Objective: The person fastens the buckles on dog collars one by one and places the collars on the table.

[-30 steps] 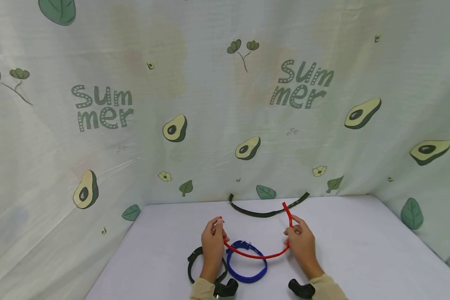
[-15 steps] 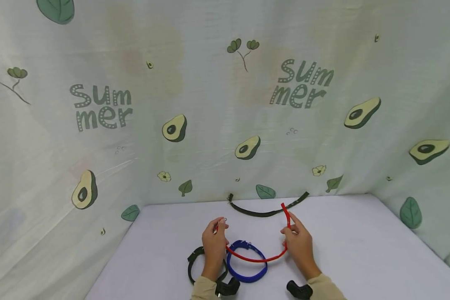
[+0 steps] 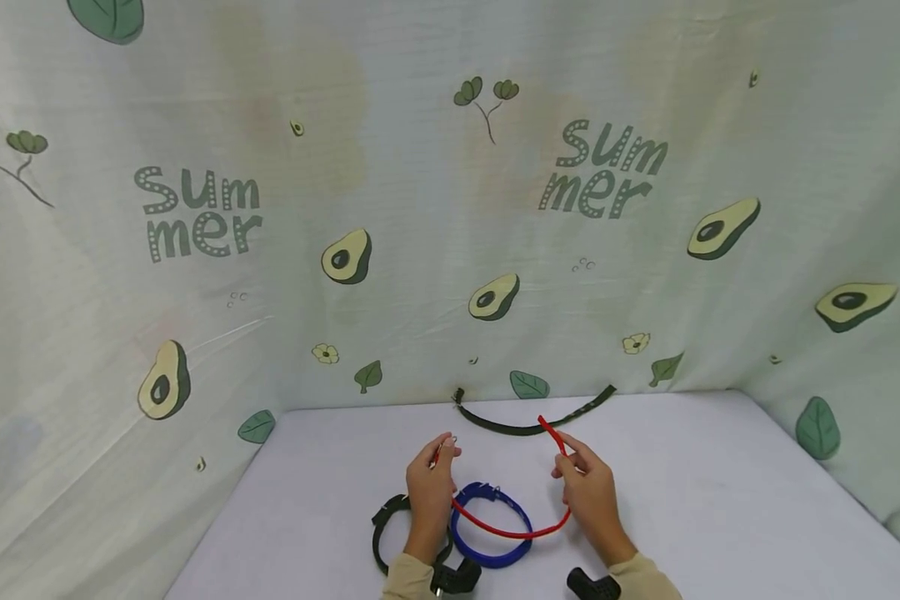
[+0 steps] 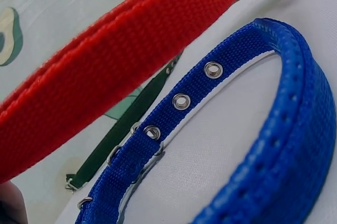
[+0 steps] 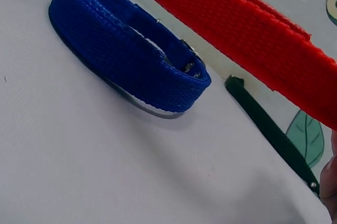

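Closer together came my hands, left hand [image 3: 429, 487] and right hand [image 3: 588, 493] each pinching an end of the red woven collar strap [image 3: 506, 531], sagging above the blue buckled nylon collar [image 3: 491, 542].

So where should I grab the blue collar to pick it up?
Probably pinch the blue collar at its bare near rim, coming from above on the side towards you. It lies as a closed loop on the table, and the red collar crosses over its far part.

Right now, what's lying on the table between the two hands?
In the head view, the closed blue collar lies between the left hand and right hand, with the red collar they hold sagging across it.
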`<state>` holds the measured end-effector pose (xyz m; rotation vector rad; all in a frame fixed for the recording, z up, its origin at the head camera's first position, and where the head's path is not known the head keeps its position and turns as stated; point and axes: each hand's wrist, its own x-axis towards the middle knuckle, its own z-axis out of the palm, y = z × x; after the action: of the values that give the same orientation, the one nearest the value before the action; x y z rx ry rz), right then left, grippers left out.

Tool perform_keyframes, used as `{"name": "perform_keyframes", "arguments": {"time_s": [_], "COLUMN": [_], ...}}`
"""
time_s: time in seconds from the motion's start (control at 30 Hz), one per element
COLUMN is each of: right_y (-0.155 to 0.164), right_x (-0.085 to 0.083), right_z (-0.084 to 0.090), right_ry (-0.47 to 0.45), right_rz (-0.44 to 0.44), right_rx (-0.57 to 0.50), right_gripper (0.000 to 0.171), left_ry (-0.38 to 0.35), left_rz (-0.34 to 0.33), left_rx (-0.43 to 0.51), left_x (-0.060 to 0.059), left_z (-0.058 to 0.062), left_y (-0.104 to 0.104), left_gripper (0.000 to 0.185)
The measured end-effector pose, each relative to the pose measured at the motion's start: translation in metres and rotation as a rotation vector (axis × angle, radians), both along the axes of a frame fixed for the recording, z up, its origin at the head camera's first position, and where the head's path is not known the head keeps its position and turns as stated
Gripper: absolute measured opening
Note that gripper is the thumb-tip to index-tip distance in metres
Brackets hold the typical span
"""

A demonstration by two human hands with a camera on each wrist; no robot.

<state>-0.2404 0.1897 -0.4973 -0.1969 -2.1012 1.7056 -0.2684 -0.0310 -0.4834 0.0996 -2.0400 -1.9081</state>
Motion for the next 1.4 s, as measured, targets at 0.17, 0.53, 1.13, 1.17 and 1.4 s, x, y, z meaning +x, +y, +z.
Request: {"name": "perform_keyframes", "arguments": {"time_s": [0.17,0.53,1.13,1.17,1.4], "right_y": [-0.005,-0.011,-0.027,-0.028,-0.032], "right_x": [0.003,0.007,0.015,0.015,0.012], "right_z": [0.003,0.007,0.009,0.009,0.014], "right_ry": [0.001,-0.020,0.027,0.029,0.000], "right_rz": [0.052,0.171,0.282,0.290,0.360], "right_rx": [-0.010,-0.091,-0.074,-0.082,-0.190], "right_gripper": [0.035,0.034,0.020,0.019,0.023], "left_ry": [0.011,-0.003,-0.119,-0.118,-0.101], "left_rz": [-0.032,-0.120,-0.301,-0.310,-0.312], "left_rx": [-0.013,0.052,0.204,0.209,0.191], "left_x": [0.001,0.003,0.000,0.000,0.001], "left_z": [0.000,0.002,0.001,0.001,0.004], "left_y": [-0.001,0.000,0.003,0.004,0.011], "left_gripper": [0.032,0.028,0.035,0.037,0.033]}}
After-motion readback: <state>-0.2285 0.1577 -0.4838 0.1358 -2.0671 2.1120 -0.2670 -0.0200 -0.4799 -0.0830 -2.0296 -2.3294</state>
